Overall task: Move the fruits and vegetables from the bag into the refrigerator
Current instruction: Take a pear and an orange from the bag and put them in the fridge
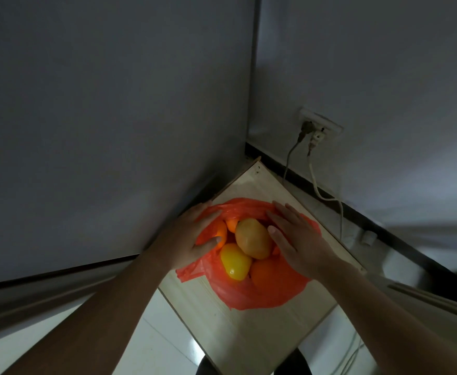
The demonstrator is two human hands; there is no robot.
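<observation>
Bag (262,293), crinkly orange plastic, w/ oval mango (253,238) & glossy yellow fruit (234,261)

fruits (252,239) in bag (265,295), bag on table (249,336)

Below me the small pale wooden table (249,334) stood on the glossy white tiled floor (154,334), just beside the grey refrigerator (100,104). On its top lay my orange plastic bag (262,296), mouth open, toward the far corner.
</observation>
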